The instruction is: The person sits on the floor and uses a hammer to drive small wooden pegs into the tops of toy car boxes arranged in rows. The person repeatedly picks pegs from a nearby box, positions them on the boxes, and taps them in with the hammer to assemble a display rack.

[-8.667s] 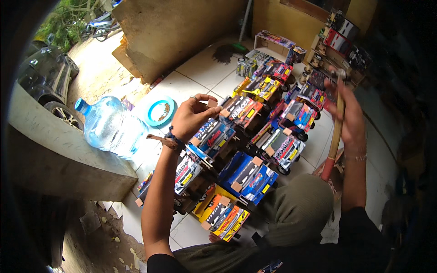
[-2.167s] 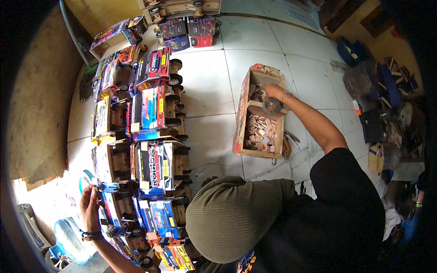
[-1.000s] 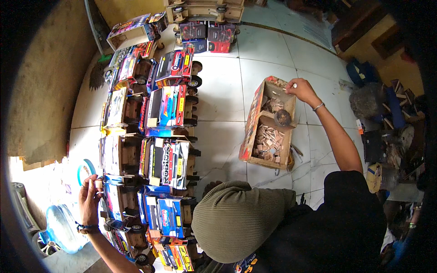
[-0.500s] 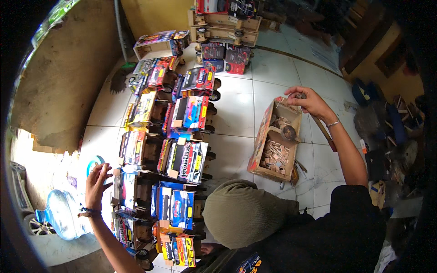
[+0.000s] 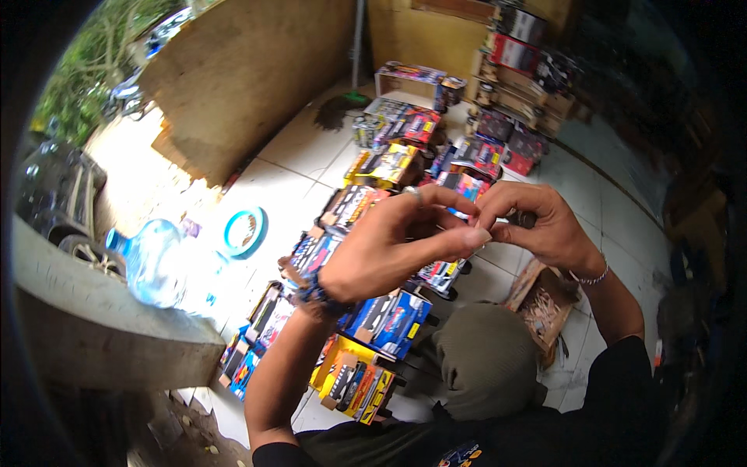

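My left hand (image 5: 389, 245) and my right hand (image 5: 537, 226) meet at their fingertips, in front of the rows of toy trucks. My left thumb and forefinger are pinched together; what they hold is too small to make out. My right fingers are curled round a hammer (image 5: 527, 220), of which only a dark rounded end shows. Below and behind my hands, wooden toy trucks (image 5: 385, 319) with colourful printed bodies and black wheels stand in two rows on white tiles. Past my right wrist, a wooden box (image 5: 562, 327) holds small wood pieces (image 5: 541, 310).
On the left are a round blue dish (image 5: 258, 233) with small bits inside and a clear blue water jug (image 5: 159, 268). More trucks are stacked (image 5: 517, 58) by the yellow wall. A broom (image 5: 354, 97) leans there. An olive cloth-covered rounded form (image 5: 489, 362) is close in front.
Both hands have come up and together, the left from beside the blue dish, the right from over the wooden box. The view has swung left, showing more of the doorway side.
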Action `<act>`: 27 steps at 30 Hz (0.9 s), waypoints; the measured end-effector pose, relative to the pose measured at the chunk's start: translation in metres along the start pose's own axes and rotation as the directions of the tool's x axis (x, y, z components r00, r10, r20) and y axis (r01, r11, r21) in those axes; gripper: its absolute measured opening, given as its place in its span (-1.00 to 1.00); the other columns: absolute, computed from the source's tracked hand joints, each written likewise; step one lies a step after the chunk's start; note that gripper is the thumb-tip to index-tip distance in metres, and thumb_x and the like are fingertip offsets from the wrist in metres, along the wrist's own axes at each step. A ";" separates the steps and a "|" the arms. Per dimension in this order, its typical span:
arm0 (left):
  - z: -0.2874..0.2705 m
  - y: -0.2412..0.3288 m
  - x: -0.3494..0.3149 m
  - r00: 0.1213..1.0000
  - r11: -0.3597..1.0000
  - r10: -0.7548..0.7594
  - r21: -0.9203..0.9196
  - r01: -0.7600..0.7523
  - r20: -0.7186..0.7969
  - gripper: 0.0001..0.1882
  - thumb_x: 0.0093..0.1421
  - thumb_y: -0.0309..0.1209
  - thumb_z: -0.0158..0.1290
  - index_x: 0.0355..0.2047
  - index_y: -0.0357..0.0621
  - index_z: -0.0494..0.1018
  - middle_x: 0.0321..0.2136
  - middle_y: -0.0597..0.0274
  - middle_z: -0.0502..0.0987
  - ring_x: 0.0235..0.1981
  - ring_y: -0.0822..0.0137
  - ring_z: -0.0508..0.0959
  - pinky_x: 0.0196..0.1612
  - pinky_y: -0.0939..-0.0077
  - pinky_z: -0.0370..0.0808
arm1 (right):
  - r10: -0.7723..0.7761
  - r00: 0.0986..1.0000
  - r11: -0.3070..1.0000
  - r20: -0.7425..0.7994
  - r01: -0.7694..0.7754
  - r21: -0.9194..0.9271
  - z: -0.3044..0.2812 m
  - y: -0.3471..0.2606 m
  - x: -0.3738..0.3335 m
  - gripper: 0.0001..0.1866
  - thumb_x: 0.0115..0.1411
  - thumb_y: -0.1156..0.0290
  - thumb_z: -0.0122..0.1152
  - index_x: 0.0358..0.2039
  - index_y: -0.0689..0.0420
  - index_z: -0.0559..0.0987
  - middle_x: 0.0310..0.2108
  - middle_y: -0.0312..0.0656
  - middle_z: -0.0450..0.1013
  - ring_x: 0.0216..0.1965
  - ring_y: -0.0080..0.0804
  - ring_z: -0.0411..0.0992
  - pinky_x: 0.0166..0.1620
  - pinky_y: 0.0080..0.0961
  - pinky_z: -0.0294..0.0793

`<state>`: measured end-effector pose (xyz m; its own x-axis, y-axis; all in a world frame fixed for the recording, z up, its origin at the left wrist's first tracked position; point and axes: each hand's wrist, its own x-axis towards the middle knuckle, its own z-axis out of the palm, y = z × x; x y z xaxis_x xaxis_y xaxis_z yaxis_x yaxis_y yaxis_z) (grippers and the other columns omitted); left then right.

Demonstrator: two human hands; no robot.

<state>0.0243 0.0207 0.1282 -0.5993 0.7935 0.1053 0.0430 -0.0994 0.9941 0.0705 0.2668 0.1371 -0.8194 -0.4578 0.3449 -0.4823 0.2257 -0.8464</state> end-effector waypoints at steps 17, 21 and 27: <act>-0.156 -0.067 -0.022 0.845 0.983 -0.129 -0.180 0.040 -0.519 -0.57 0.27 -0.38 0.20 0.11 -0.25 0.46 -0.16 0.25 0.59 -0.13 0.46 0.59 0.01 0.58 0.55 | 0.241 0.616 0.936 -0.750 0.056 0.347 -0.052 0.024 0.028 -0.55 0.39 0.18 0.12 0.22 0.07 0.41 0.23 -0.18 0.39 -0.33 -0.94 0.38 -0.57 -0.89 0.07; -0.180 -0.101 0.000 0.824 0.954 -0.300 -0.133 0.269 -0.481 -0.61 0.25 -0.35 0.22 0.06 -0.22 0.51 -0.17 0.26 0.62 -0.19 0.50 0.59 -0.05 0.64 0.55 | 0.508 0.561 0.792 -0.654 -0.007 0.610 -0.031 0.058 0.012 -0.52 0.44 0.15 -0.01 0.26 0.11 0.37 -0.04 -0.21 0.51 -0.47 -0.95 0.27 -0.60 -0.88 0.13; -0.201 -0.128 0.033 0.844 0.903 -0.426 -0.102 0.417 -0.326 -0.62 0.24 -0.33 0.25 0.02 -0.23 0.53 -0.24 0.31 0.65 -0.27 0.56 0.59 -0.14 0.72 0.56 | 0.552 0.724 0.658 -0.414 -0.074 0.749 0.026 0.076 -0.041 -0.38 0.47 0.10 -0.12 0.42 0.02 0.03 -0.43 -0.36 0.37 -0.72 -0.78 0.13 -0.76 -0.73 0.21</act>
<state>-0.1619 -0.0611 -0.0011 -0.7845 0.5168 -0.3429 -0.2921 0.1799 0.9393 0.0752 0.2807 0.0480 -0.9876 0.1489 -0.0497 -0.0251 -0.4623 -0.8864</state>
